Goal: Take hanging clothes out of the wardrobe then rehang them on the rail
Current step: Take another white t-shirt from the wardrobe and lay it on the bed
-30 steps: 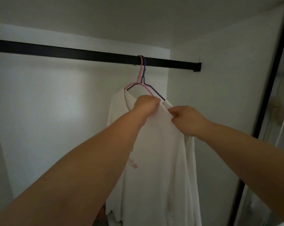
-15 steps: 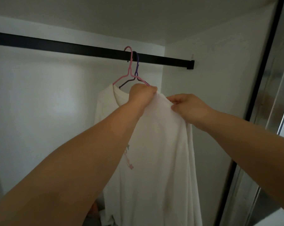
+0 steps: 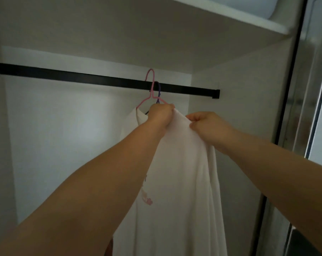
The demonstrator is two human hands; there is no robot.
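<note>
A white garment (image 3: 176,182) with a small pink print hangs below a black rail (image 3: 82,78) inside the wardrobe. It sits on a pink hanger (image 3: 150,85), whose hook stands raised above the rail. A purple hanger (image 3: 158,95) hangs on the rail right beside it. My left hand (image 3: 161,115) grips the garment's shoulder together with the pink hanger's arm. My right hand (image 3: 207,126) pinches the white cloth just to the right. The hangers' lower parts are hidden by the cloth and my left hand.
The wardrobe's white side wall (image 3: 239,89) stands close on the right, where the rail ends in a black bracket (image 3: 216,94). A shelf (image 3: 230,13) runs overhead. A dark door frame (image 3: 289,89) borders the right side. The rail's left stretch carries nothing.
The pink hanger's hook has risen from resting on the rail to standing above it. Both hands lifted with the garment, and my view tilted upward.
</note>
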